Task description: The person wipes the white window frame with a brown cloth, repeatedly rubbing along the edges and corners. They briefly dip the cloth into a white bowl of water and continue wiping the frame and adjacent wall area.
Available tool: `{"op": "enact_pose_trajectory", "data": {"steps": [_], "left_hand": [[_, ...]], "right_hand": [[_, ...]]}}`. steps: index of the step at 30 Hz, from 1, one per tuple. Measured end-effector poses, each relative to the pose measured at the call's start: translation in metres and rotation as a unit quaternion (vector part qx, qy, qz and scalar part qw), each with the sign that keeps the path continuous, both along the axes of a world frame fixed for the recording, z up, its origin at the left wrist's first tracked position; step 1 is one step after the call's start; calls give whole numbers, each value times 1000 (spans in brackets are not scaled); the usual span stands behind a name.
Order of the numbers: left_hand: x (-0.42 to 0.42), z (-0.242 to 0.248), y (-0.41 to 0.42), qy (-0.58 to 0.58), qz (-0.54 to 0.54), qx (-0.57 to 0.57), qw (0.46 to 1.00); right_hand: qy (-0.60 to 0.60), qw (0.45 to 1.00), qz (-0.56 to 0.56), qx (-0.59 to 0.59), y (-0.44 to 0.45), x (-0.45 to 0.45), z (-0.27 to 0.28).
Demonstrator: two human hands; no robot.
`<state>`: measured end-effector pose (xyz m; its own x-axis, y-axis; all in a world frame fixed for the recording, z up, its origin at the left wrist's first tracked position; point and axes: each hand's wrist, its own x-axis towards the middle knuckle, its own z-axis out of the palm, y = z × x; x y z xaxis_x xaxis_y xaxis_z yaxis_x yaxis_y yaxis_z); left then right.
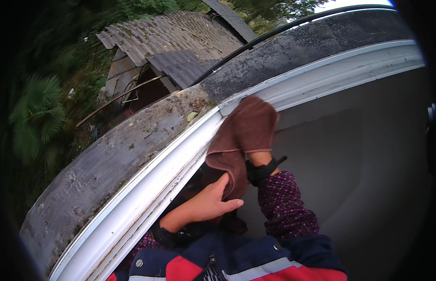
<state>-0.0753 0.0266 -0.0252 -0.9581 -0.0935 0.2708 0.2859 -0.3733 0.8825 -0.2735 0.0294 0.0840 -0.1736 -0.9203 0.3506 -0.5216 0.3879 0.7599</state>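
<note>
A brown microfibre cloth [254, 123] is draped over my right hand [260, 157], hiding its fingers. Through the cloth, that hand presses on the inner corner of a white window frame [161, 165]. A loose fold of the cloth hangs down towards my left hand [209, 202]. My left thumb sticks out to the right and a finger lies against the cloth's stitched edge; the other fingers are out of sight, so whether they grip it is unclear. Dark bands circle both wrists. Dirt and brown stains line the track grooves of the frame.
Outside the frame runs a weathered concrete ledge [116, 158] with moss and a leaf [192, 116]. A black cable or pipe [239, 52] follows its outer edge. Below stand a shed with a corrugated roof [175, 35] and a palm [38, 116]. A grey surface [319, 168] lies inside.
</note>
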Motion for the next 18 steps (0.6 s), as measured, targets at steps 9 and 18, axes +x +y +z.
{"op": "enact_pose_trajectory", "data": {"steps": [9, 18], "left_hand": [[2, 0, 3, -21, 13, 2, 1000], [5, 4, 4, 39, -102, -110, 988]], "right_hand": [[-126, 977, -69, 158, -28, -27, -63], [-350, 896, 269, -54, 35, 33, -62]]}}
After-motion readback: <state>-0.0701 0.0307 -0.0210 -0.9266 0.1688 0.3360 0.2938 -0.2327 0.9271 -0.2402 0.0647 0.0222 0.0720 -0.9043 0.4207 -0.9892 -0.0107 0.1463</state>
